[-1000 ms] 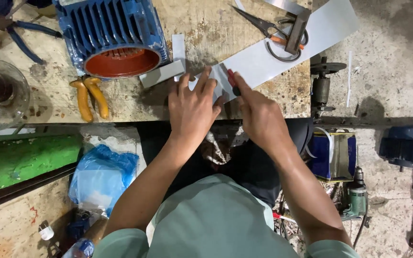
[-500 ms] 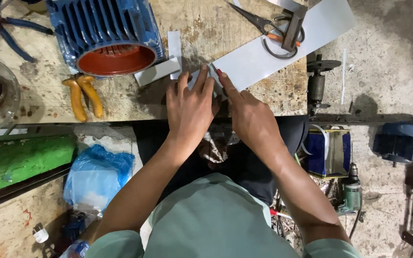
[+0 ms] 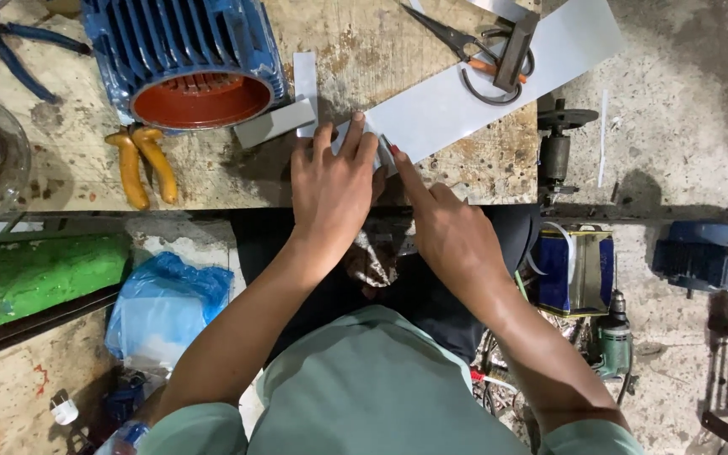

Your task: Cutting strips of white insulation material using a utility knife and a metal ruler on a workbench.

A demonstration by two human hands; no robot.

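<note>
On the bench (image 3: 212,181), the yellow-handled pliers (image 3: 141,164) lie far left, just near of the blue motor housing (image 3: 187,59). Our left hand (image 3: 334,181) presses flat, fingers spread, on the near end of the long grey sheet strip (image 3: 482,88). Our right hand (image 3: 448,232) pinches that strip's edge beside it. Scissors (image 3: 473,50) rest on the strip, far right.

My left hand (image 3: 334,181) lies flat on the grey sheet strip (image 3: 482,88) | my right hand (image 3: 448,232) fingertip presses its end | blue motor housing (image 3: 183,55) at 10 o'clock on tabletop (image 3: 212,181) | scissors (image 3: 465,46) at 1 o'clock
</note>
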